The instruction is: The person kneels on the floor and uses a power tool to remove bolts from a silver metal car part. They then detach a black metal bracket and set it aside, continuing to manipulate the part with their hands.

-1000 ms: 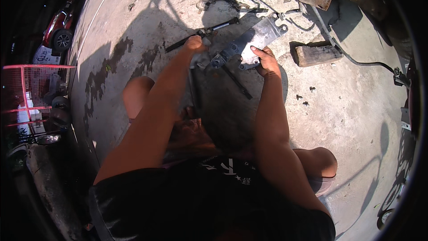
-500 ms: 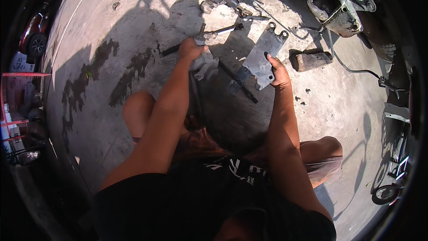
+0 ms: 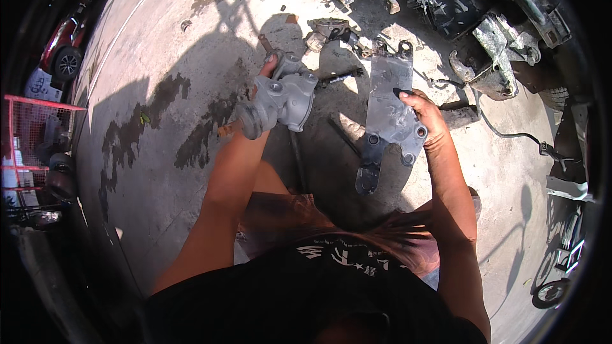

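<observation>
My left hand (image 3: 270, 66), mostly hidden behind the part, grips a grey cast-metal valve-like housing (image 3: 294, 97). Round ports and a flange show on it, and a brass-coloured fitting (image 3: 227, 129) sticks out at its lower left. It is held up off the floor. In my right hand (image 3: 426, 118) is a flat grey metal bracket plate (image 3: 390, 99), its thumb on the front face and its fingers behind. Several round holes and lugs line the plate's ends. Below and between the two parts, a dark rod (image 3: 345, 137) lies on the concrete.
Beyond my hands lie another metal assembly (image 3: 328, 28) and a black-handled tool (image 3: 341, 76). A large rusty metal bracket (image 3: 496, 57) and a black hose (image 3: 503, 130) are at the right. A red mesh frame (image 3: 44, 103) and a red car (image 3: 64, 44) stand far left.
My left hand has lifted the cast housing off the floor and turned it, showing its ports. The bracket plate in my right hand has swung more upright and risen. The head view has shifted.
</observation>
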### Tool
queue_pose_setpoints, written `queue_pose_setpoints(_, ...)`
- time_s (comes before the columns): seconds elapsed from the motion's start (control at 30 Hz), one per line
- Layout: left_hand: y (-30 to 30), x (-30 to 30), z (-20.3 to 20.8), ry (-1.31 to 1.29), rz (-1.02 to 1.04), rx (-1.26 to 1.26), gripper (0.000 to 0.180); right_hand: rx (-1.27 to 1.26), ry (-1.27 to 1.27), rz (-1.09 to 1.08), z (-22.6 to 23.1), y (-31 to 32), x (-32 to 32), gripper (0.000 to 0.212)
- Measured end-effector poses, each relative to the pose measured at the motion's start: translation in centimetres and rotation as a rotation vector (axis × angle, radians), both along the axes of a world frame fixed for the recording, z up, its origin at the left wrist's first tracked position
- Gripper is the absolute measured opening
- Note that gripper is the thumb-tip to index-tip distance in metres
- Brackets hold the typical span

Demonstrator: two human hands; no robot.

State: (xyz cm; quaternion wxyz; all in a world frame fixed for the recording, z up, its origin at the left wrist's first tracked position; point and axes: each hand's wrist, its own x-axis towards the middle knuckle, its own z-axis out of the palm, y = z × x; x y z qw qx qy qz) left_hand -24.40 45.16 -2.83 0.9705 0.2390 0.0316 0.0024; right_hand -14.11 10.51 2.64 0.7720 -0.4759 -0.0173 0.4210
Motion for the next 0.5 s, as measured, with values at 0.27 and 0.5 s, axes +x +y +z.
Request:
queue_pose_setpoints(0.27, -5.5, -0.1, -2.6, 0.033, -0.275, -0.121, 0.051, -0.088, -0.049, -0.145, 0.3, -1.5, -2.3, 0.029)
queue_pose_setpoints(0.5, -10.8, 1.6, -2.4, 0.039, -0.345, 0.075, 0.052, -0.216, -0.210, -0.154, -0.4, -3.0, -0.3, 0.026)
